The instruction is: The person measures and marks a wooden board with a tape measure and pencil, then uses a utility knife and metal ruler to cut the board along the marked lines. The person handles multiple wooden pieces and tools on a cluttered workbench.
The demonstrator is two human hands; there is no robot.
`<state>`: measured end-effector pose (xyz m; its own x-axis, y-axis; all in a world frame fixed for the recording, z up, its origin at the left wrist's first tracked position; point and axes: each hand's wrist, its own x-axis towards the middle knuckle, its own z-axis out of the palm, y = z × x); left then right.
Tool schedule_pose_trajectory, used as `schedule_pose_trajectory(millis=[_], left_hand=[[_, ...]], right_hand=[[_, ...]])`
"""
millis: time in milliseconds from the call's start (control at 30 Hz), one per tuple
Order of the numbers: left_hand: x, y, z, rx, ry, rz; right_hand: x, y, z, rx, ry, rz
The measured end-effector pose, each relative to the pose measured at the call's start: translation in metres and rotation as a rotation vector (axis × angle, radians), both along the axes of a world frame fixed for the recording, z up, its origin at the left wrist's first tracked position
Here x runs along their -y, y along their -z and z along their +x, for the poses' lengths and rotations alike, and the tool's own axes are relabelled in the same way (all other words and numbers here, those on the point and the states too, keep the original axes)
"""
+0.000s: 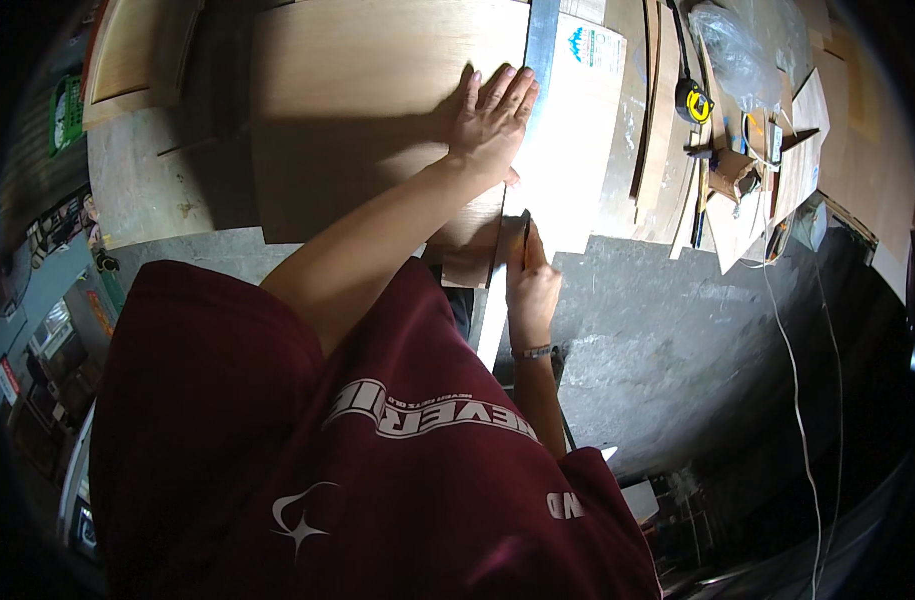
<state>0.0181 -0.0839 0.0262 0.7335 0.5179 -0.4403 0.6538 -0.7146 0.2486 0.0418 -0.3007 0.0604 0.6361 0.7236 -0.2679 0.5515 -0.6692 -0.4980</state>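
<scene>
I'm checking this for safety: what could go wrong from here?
The left hand presses on the metal straightedge just beyond the tip of the knife-like tool in the right hand, so a slip might cut it. The straightedge also overhangs the wood sheet's near edge, so it might pivot.

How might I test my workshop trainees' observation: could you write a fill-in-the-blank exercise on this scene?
1. The left hand lies palm ____ at the metal straightedge.
2. The slim tool below it in the picture is gripped in the person's ____ hand.
3. The tape measure near the wood strips is black and ____.

Missing words: down; right; yellow.
</scene>
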Motion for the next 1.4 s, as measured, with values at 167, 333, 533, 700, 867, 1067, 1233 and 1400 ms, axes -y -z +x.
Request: schedule_pose_trajectory(millis=[167,333,533,700,867,1067,1233,1400], left_hand=[[0.000,0.001,-0.002,0.014,-0.002,-0.013],[0.000,0.003,-0.003,0.053,0.008,-0.016],[0.001,-0.005,-0.004,0.018,0.017,0.024],[-0.002,-0.011,0.004,0.035,0.047,0.003],[-0.003,-0.009,-0.006,0.062,0.014,-0.008],[0.000,-0.005,-0.007,0.108,-0.004,-0.001],[0.002,0.002,-0.007,0.110,0.012,0.039],[0.008,0.022,-0.008,0.145,-0.015,0.209]], right_hand=[[0.050,-0.006,-0.023,-0.087,0.052,-0.129],[0.063,-0.028,-0.012,-0.080,0.027,-0.070],[-0.124,0.002,0.087,0.134,-0.080,0.473],[-0.246,0.033,0.140,0.132,-0.025,0.190],[-0.260,0.047,0.136,0.122,-0.108,0.171],[-0.256,0.058,0.140,0.038,-0.073,0.029],[-0.217,0.042,0.113,0.117,-0.091,0.076],[-0.145,0.029,0.072,0.083,-0.063,0.126]])
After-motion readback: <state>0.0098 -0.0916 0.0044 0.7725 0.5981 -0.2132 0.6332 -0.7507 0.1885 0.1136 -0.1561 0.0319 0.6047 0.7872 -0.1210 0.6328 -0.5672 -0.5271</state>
